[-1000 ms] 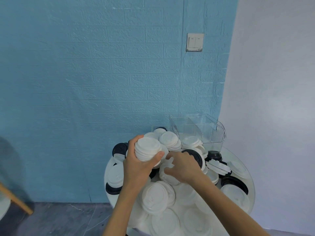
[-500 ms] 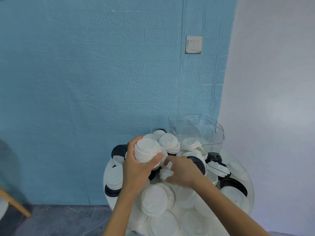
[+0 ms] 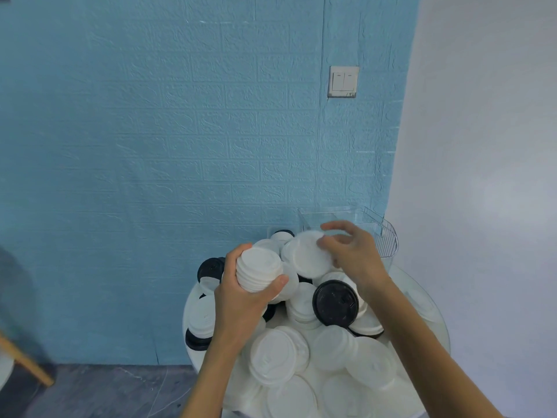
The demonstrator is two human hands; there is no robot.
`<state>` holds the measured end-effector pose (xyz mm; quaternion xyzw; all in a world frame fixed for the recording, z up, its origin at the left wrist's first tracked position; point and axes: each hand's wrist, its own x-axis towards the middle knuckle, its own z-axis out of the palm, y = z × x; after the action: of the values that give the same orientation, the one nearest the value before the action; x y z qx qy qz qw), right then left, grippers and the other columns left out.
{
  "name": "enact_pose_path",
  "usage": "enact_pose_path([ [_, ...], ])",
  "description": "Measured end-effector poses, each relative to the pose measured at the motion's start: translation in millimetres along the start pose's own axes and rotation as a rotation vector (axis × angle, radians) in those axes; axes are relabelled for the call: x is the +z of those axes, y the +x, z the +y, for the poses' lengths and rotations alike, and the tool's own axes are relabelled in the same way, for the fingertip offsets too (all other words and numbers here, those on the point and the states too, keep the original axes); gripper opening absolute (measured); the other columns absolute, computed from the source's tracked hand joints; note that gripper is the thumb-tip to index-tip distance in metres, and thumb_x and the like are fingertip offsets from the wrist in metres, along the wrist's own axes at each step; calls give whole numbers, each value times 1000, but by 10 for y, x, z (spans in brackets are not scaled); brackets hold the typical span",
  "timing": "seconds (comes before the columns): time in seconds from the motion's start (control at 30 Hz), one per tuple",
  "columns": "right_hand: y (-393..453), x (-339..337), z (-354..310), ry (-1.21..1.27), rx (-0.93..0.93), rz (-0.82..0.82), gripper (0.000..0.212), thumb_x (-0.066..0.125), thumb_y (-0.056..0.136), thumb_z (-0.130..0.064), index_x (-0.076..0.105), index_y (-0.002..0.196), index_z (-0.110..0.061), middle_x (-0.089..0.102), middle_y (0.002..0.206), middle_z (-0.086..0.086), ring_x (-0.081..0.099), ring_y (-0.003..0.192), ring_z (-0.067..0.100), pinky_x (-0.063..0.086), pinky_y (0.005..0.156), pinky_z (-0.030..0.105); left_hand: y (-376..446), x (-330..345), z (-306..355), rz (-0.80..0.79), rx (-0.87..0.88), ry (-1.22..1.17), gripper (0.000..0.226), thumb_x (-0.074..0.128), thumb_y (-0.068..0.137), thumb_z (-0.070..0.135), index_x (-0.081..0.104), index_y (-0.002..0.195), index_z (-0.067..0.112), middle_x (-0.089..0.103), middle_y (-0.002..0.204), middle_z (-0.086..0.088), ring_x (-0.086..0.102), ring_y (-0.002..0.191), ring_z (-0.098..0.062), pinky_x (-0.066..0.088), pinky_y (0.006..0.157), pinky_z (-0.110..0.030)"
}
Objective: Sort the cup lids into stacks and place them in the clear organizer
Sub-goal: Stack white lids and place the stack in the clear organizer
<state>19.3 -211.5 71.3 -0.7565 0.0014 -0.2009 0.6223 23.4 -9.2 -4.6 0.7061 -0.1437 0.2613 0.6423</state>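
Observation:
A heap of white lids and black lids covers a round white table. My left hand grips a stack of small white lids above the heap, thumb on the near side. My right hand is raised at the back of the heap, its fingers on the edge of a large tilted white lid; the fingers are blurred. The clear organizer stands at the table's back right, just behind my right hand, and looks empty.
A blue brick-textured wall with a light switch rises behind the table. A white wall lies to the right. A wooden leg crosses the grey floor at the far left.
My right hand has risen from low in the middle of the heap to the back, near the organizer, and now touches a large white lid. My left hand still holds its stack.

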Motion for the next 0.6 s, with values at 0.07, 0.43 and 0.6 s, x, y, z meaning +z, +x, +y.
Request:
enact_pose_path([
  [0.07, -13, 29, -112, 295, 80, 2, 16, 67, 89, -10, 71, 102, -19, 64, 79, 3, 52, 62, 16, 42, 60, 28, -11, 35, 22, -36, -1, -16, 73, 98, 64, 30, 54, 121, 44, 61, 114, 34, 59, 108, 6, 47, 81, -6],
  [0.43, -110, 389, -10, -81, -37, -170, 15, 51, 101, -25, 65, 98, -26, 57, 64, -18, 49, 63, 5, 39, 62, 23, -69, 185, 153, -124, -58, -126, 81, 97, 62, 34, 52, 128, 47, 65, 116, 32, 63, 107, 6, 52, 82, -13],
  [0.6, -147, 422, -52, -101, 11, -334, 16, 60, 99, -35, 63, 111, -24, 58, 88, -3, 58, 73, 11, 50, 72, 28, -72, 185, 198, -100, -65, -140, 99, 95, 51, 56, 46, 137, 49, 63, 119, 34, 63, 110, 7, 53, 83, -14],
])
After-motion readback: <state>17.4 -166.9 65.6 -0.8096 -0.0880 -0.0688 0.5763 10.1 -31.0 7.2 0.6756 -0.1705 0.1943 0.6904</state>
